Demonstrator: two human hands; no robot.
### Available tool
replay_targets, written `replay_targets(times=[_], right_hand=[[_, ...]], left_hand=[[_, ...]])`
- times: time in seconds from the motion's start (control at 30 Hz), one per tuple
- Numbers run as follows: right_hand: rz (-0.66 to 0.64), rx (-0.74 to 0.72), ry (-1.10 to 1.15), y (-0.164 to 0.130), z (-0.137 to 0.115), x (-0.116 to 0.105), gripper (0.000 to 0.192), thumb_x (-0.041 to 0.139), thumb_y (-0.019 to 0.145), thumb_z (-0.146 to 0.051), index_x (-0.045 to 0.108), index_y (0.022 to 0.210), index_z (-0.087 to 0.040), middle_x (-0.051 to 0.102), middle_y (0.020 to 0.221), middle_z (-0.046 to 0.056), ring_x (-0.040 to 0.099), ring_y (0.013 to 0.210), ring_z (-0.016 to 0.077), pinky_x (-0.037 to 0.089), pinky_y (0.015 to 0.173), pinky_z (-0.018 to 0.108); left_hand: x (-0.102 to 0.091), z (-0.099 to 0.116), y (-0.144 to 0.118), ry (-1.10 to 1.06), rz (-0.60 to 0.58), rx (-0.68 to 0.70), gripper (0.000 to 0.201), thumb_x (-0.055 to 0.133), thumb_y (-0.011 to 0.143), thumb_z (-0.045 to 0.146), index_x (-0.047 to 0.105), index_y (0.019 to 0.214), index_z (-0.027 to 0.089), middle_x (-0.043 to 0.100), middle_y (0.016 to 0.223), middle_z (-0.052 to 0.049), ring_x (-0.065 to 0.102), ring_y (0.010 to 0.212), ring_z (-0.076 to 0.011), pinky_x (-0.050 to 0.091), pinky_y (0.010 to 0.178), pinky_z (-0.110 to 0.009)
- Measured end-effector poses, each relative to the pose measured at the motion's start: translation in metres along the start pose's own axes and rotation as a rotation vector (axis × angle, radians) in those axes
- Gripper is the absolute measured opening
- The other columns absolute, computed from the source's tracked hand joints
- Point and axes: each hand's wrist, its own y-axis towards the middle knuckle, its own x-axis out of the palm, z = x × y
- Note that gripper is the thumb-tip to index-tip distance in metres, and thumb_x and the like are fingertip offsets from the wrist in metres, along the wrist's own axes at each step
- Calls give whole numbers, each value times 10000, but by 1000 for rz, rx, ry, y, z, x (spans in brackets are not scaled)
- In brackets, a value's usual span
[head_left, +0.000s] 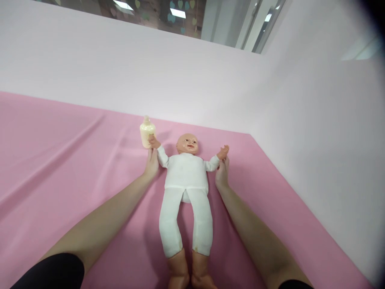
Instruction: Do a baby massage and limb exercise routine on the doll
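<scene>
A baby doll point(187, 172) with a white cloth body lies on its back, head away from me, arms spread to both sides. My left hand point(152, 162) is closed at the doll's hand on the left, close to the wrist. On the other side, my right hand point(222, 173) grips the doll's other hand in the same way. My fingers are partly hidden behind the doll's hands. A bottle of pale yellow liquid point(146, 132) stands upright just beyond the doll's left-side hand, which overlaps it in view.
The doll rests on a pink sheet point(120, 224) with some creases at the left. White walls point(135, 68) border it at the back and on the right. Above the back wall is a window point(168, 16) with reflections and heart shapes.
</scene>
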Motion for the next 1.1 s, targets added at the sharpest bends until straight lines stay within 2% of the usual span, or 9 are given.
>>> replay_targets(times=[0.17,0.23,0.33,0.5,0.67,0.77,0.87,0.97,1.1], right_hand=[[-310,-29,-213,-8,-10,7,450,418,848,-238,527,1283,-273,552,1342,23,482,1249,193,333,1107,440],[-405,-93,-364,-9,-7,6,433,442,823,-211,580,1230,-267,599,1262,37,505,1192,210,338,1093,460],[-464,-177,-468,-9,-3,6,455,419,822,-182,581,1237,-273,592,1253,42,492,1189,217,338,1086,467],[-458,-177,-483,-10,-2,5,468,413,829,-188,557,1262,-292,577,1276,31,483,1204,218,332,1094,468],[-311,-25,-315,-14,-8,8,459,420,860,-262,497,1313,-256,527,1359,48,449,1271,214,298,1123,473],[-214,-1,-127,-10,-12,9,497,396,876,-286,415,1372,-261,419,1470,33,377,1354,186,281,1145,428],[-57,-7,-51,-1,-4,4,539,382,838,-254,397,1377,-251,351,1512,21,325,1390,181,274,1153,422],[140,151,7,10,15,-7,586,346,799,-261,370,1384,-234,398,1471,47,401,1341,227,349,1100,506],[318,315,142,17,37,-18,635,360,746,-260,358,1379,-223,357,1491,53,373,1370,229,331,1127,498]], left_hand=[[6,13,-14,402,-468,332,414,493,884,427,530,1244,225,564,1266,-88,474,1214,-248,314,1091,-427],[8,16,-16,532,-576,414,392,479,891,396,550,1241,233,579,1234,-85,478,1191,-255,314,1083,-439],[8,18,-17,589,-582,458,393,425,918,370,529,1273,238,574,1234,-83,477,1183,-250,335,1066,-434],[7,15,-16,626,-562,447,404,415,925,381,507,1285,223,566,1226,-100,481,1177,-255,349,1053,-451],[6,15,-18,449,-456,391,460,404,936,427,438,1339,208,508,1340,-111,440,1272,-247,304,1106,-447],[6,13,-17,232,-306,312,460,380,948,442,400,1356,229,449,1416,-92,392,1336,-212,289,1132,-392],[4,5,-7,42,-68,136,408,398,940,445,418,1308,271,479,1385,-58,430,1314,-191,360,1096,-349],[1,-4,9,-149,154,-109,348,324,950,450,465,1209,266,588,1215,-47,537,1203,-201,483,977,-348],[-3,-8,21,-292,321,-253,381,213,974,394,494,1138,197,614,1134,-56,525,1214,-203,483,975,-334]])
